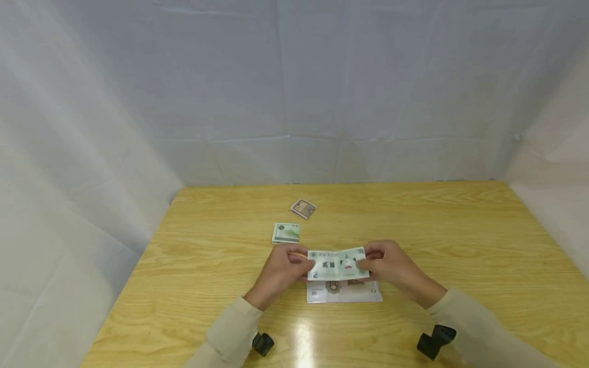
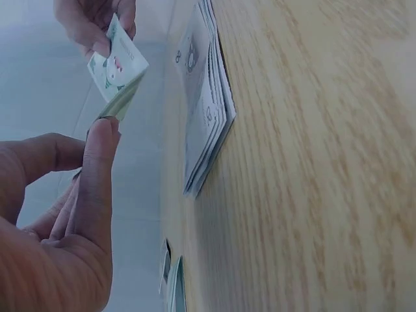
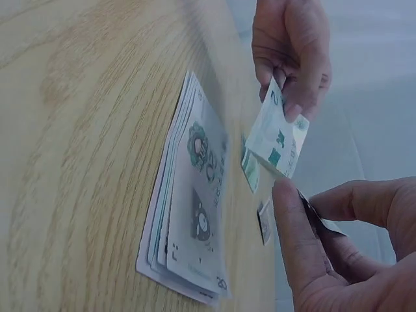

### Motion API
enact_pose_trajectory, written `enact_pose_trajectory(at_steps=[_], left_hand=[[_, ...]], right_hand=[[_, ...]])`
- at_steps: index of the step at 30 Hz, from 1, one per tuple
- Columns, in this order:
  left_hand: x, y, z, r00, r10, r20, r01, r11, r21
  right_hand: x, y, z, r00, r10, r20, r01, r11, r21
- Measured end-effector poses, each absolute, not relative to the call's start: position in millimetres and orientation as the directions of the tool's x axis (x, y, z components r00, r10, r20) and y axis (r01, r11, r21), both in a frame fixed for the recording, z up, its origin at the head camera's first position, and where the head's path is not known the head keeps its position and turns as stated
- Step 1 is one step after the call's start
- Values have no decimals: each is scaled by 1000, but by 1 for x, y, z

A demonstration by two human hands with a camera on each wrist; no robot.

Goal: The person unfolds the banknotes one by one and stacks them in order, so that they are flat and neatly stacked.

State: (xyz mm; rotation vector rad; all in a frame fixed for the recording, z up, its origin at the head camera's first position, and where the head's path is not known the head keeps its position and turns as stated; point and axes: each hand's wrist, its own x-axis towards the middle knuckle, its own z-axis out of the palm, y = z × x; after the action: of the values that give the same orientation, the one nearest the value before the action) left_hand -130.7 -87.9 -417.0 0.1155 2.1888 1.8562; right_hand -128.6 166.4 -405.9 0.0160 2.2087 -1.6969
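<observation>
A pale green banknote [image 1: 337, 267] with a 2 in its corner is spread out between both hands, a crease down its middle. My left hand [image 1: 286, 268] pinches its left end between thumb and fingers. The right end is pinched by my right hand [image 1: 388, 265]. Below the note, a stack of banknotes [image 1: 345, 295] lies on the table, the top one printed with 20; the held note hides its far part. In the right wrist view the stack [image 3: 195, 195] shows several layers with slightly uneven edges.
Beyond my left hand a folded green banknote [image 1: 286, 233] lies on the wooden table [image 1: 437, 220]. A small folded brown banknote [image 1: 303, 208] sits farther back. White curtains [image 1: 285, 92] hang behind and at both sides.
</observation>
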Motion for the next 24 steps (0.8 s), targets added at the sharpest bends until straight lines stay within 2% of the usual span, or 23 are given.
enact_pose_trajectory(at_steps=[8, 15, 24], left_hand=[[-130, -86, -422, -944, 248, -217, -160, 233, 959], [-130, -85, -427, -925, 277, -259, -166, 318, 933], [-132, -83, -432, -928, 277, -249, -75, 516, 853]], right_hand=[[-130, 182, -414, -926, -258, -277, 207, 265, -942], [-130, 184, -427, -927, -212, -309, 203, 408, -890], [-129, 181, -437, -932, -198, -304, 165, 514, -842]])
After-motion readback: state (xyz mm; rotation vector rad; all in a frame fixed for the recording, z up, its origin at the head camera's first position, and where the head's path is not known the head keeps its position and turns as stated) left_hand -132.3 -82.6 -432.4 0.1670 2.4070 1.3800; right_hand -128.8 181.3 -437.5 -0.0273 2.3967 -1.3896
